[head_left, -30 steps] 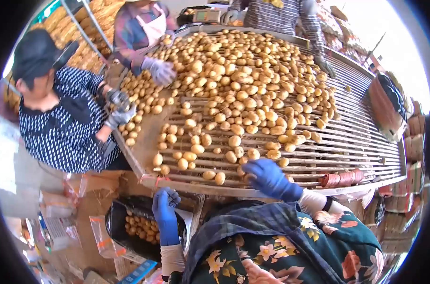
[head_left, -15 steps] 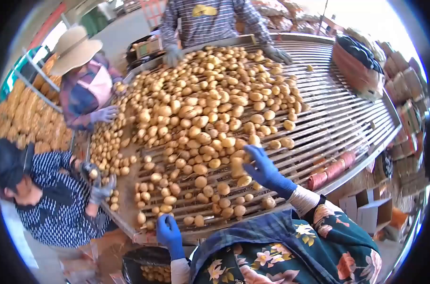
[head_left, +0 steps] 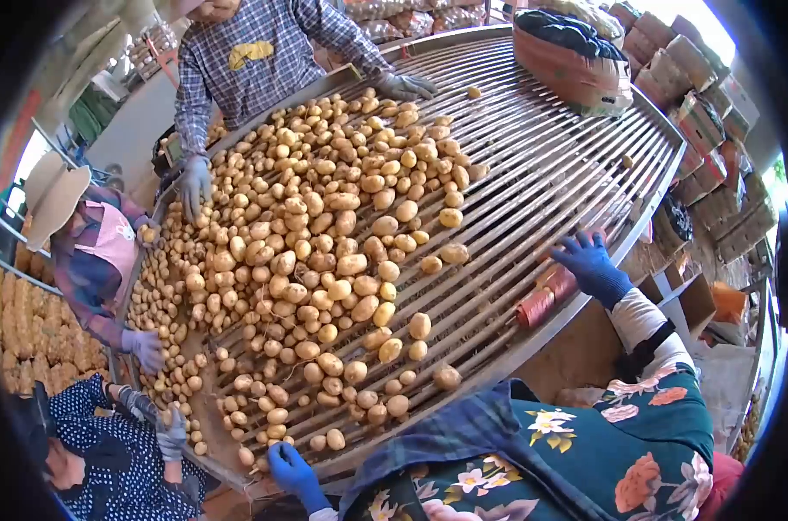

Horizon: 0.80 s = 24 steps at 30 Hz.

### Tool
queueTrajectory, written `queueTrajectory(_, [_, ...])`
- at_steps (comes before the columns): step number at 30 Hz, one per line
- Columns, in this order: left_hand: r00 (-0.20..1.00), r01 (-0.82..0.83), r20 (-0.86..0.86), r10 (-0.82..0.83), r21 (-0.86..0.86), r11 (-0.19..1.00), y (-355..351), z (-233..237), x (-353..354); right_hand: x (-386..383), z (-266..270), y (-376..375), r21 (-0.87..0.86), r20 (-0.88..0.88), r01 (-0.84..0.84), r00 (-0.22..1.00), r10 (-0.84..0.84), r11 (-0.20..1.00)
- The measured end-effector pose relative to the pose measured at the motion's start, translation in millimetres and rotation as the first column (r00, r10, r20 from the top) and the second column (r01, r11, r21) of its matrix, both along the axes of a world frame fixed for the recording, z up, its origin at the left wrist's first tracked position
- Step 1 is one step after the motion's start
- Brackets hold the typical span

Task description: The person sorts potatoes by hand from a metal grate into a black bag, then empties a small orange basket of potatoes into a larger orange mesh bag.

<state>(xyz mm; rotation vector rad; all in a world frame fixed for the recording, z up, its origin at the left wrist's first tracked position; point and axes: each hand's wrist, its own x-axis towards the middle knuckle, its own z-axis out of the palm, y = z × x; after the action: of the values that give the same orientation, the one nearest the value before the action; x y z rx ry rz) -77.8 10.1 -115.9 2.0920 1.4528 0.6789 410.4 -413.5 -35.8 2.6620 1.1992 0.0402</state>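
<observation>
My left hand [head_left: 293, 471], in a blue glove, rests at the near edge of the slatted table [head_left: 489, 334]. Its fingers are loosely extended, with potatoes [head_left: 334, 439] close beside the fingertips. At the right edge my right hand [head_left: 592, 266], also gloved in blue, is spread over a red roll [head_left: 546, 297]. The hand hides part of that roll. A large heap of potatoes [head_left: 325, 230] covers the middle and left of the slats, with a few loose ones toward me.
Across the table a person [head_left: 255, 61] in a checked shirt has both gloved hands at the heap. Two more people work at the left, one in a wide hat [head_left: 54, 201]. A stuffed sack [head_left: 568, 65] sits at the far right, near stacked boxes [head_left: 698, 130].
My right hand has moved from the potatoes to the red roll at the right. The view has turned rightward. The person opposite has moved a hand along the heap's left side.
</observation>
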Motion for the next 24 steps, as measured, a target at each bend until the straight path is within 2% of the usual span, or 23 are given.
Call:
queueTrajectory(2, [1.0, -0.017, -0.021, 0.018, 0.023, 1.0, 2, -5, -2, 7, -8, -15, -0.138, -0.015, -0.033, 0.999, 0.031, 0.99])
queueTrajectory(4, [0.999, 0.034, 0.004, -0.034, 0.05, 0.998, 4, -10, -5, 24, -19, -14, -0.151, -0.025, -0.033, 0.999, 0.03, 0.988])
queueTrajectory(6, [0.999, 0.009, 0.033, -0.011, 0.07, 0.998, 2, -11, -5, 44, -22, -8, 0.102, -0.172, -0.003, 0.985, 0.021, 0.995])
queueTrajectory(7, [0.998, -0.001, 0.06, -0.004, 0.079, 0.997, 0, -10, -4, 50, -16, -3, 0.21, -0.193, 0.11, 0.979, -0.069, 0.971])
queueTrajectory(8, [0.998, -0.01, 0.06, 0.005, 0.082, 0.997, -1, -8, -3, 60, -8, 5, 0.362, -0.263, 0.133, 0.964, -0.035, 0.923])
queueTrajectory(10, [1.0, -0.009, 0.012, 0.009, 0.011, 1.0, -1, -2, -1, 70, 2, 31, 0.507, -0.317, 0.333, 0.93, -0.187, 0.795])
queueTrajectory(11, [1.0, -0.022, 0.014, 0.022, 0.016, 1.0, -1, -3, 0, 73, 11, 48, 0.538, -0.378, 0.397, 0.902, -0.207, 0.743])
queueTrajectory(12, [1.0, -0.011, 0.025, 0.01, 0.038, 0.999, -1, -4, 0, 89, 0, 53, 0.543, -0.38, 0.385, 0.905, -0.191, 0.746])
queueTrajectory(14, [0.999, -0.03, 0.04, 0.027, 0.073, 0.997, 1, -10, -4, 132, -33, 61, 0.668, -0.288, 0.325, 0.942, -0.17, 0.669])
queueTrajectory(15, [1.0, -0.019, 0.004, 0.019, 0.082, 0.996, 3, -15, -7, 146, -38, 67, 0.58, -0.371, 0.464, 0.882, -0.291, 0.669])
queueTrajectory(18, [0.999, -0.049, -0.008, 0.05, 0.123, 0.991, 6, -23, -10, 184, -70, 87, 0.567, -0.255, 0.492, 0.867, -0.427, 0.66])
queueTrajectory(19, [0.997, -0.068, -0.023, 0.071, 0.09, 0.994, 4, -17, -6, 206, -89, 93, 0.57, -0.256, 0.471, 0.88, -0.399, 0.674])
queueTrajectory(21, [0.991, -0.12, -0.052, 0.123, 0.058, 0.991, 4, -25, -8, 242, -122, 120, 0.622, -0.423, 0.519, 0.853, -0.307, 0.586])
queueTrajectory(22, [0.986, -0.153, -0.055, 0.156, 0.052, 0.987, -1, -19, -3, 243, -114, 144, 0.618, -0.423, 0.501, 0.862, -0.281, 0.606])
queueTrajectory(24, [0.98, -0.146, -0.138, 0.144, -0.003, 0.989, -2, 4, 10, 221, -80, 205, 0.498, -0.391, 0.484, 0.866, -0.312, 0.719])
